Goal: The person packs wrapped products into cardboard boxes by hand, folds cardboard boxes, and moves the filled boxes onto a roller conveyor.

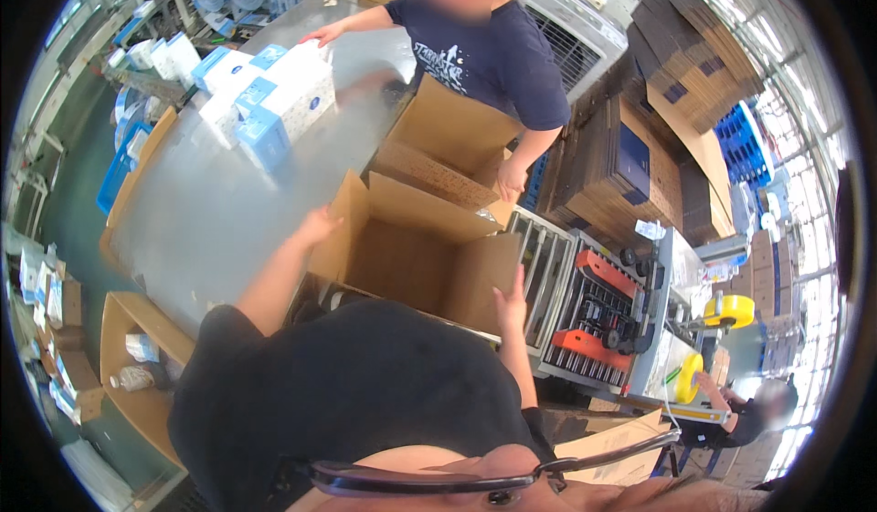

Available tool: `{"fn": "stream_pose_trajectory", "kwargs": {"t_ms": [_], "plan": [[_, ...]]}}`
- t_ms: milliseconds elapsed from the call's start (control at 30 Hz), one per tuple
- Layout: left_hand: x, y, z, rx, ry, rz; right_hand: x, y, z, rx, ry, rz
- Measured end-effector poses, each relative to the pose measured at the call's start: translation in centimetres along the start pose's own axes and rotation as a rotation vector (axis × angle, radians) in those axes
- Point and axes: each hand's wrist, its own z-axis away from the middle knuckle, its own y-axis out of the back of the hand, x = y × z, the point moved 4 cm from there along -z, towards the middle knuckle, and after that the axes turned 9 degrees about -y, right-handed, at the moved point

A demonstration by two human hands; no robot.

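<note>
An open brown cardboard carton (402,261) stands in front of me with its flaps raised; no goods show inside. My left hand (320,226) holds the edge of its left flap, the fingertips partly hidden. On the opposite side, my right hand (512,306) grips the right flap, with the thumb on the inner face and the fingers behind. Just beyond, a second open carton (438,142) stands before a co-worker in a dark T-shirt (489,55). One of the co-worker's hands is at that carton, the other at white and blue packs (292,92).
A metal table (201,229) lies to the left. Roller conveyor (544,261) and a red-sided carton sealer (594,329) are at right. Flattened cartons (612,165) are stacked behind. A carton with a bottle (137,378) sits lower left. Another person (749,416) works at far right.
</note>
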Motion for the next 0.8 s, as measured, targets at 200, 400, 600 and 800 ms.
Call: {"fn": "stream_pose_trajectory", "kwargs": {"t_ms": [200,400,600,800], "plan": [[-4.7,-0.6,-0.4,0.115,-0.064,0.088,-10.2,0.9,1.5,0.245,0.619,0.477],[5.2,-1.6,2.0,0.209,0.037,0.021,-12.3,-6.8,7.0,-0.842,0.352,0.447],[6.7,-0.6,2.2,0.143,0.117,-0.02,-7.2,-7.1,8.0,-0.709,0.458,0.207],[6.2,0.4,0.5,-0.046,0.069,0.031,-6.4,-9.6,6.8,-0.879,-0.267,-0.189]]}}
